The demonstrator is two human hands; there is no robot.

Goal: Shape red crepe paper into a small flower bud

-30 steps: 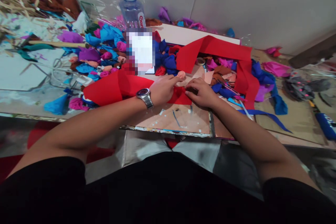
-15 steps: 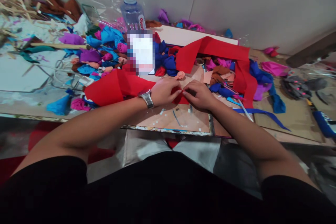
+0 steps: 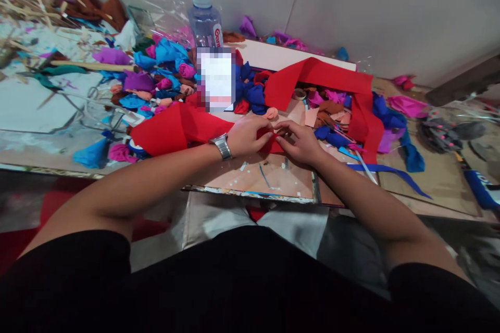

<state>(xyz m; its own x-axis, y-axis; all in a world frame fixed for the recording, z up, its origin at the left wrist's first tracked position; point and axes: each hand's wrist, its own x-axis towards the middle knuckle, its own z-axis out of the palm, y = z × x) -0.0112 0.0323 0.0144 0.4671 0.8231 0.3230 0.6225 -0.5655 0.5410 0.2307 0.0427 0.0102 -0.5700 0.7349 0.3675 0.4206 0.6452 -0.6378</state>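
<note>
My left hand [image 3: 248,136], with a silver watch on its wrist, is closed with thumb and fingers on a small piece of red crepe paper [image 3: 273,146] just above the board. Opposite it, my right hand [image 3: 300,144] has its thumb and bent fingers on the same paper, fingertips almost meeting those of my left. Both hands partly hide the piece. A wide red strip [image 3: 158,130] lies left of my left hand and runs up to it. Beyond my fingers sits a small peach paper rose [image 3: 271,113].
Another long red strip [image 3: 336,74] arches over paper scraps at the right. A water bottle [image 3: 205,21] stands behind a phone with a blurred screen [image 3: 217,79]. Green-handled pliers [image 3: 49,79] and many coloured paper flowers lie left. A blue strip [image 3: 394,170] lies right.
My right hand's fingers have lifted and spread slightly from the red paper's edge, and more red shows beneath them. The whole view has shifted a little.
</note>
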